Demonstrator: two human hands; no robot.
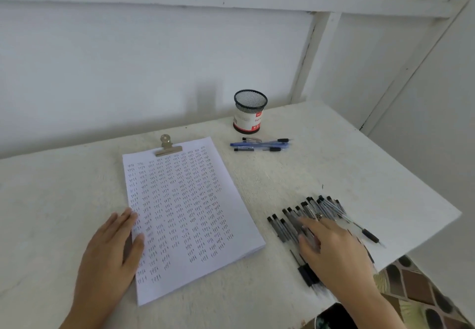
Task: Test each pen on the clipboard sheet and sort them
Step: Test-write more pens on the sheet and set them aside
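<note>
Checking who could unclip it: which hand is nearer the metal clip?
Left. The left hand rests on the sheet below the clip; the right hand is farther off, on the pen pile.

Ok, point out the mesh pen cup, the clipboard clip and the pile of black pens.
mesh pen cup [246,119]: head view, on its white label.
clipboard clip [168,150]: head view, on its metal body.
pile of black pens [312,211]: head view, on a barrel at the far end.

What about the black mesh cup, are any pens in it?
No, no pens stick out of the black wire-mesh cup; a few blue and black pens lie on the white table before it.
</note>
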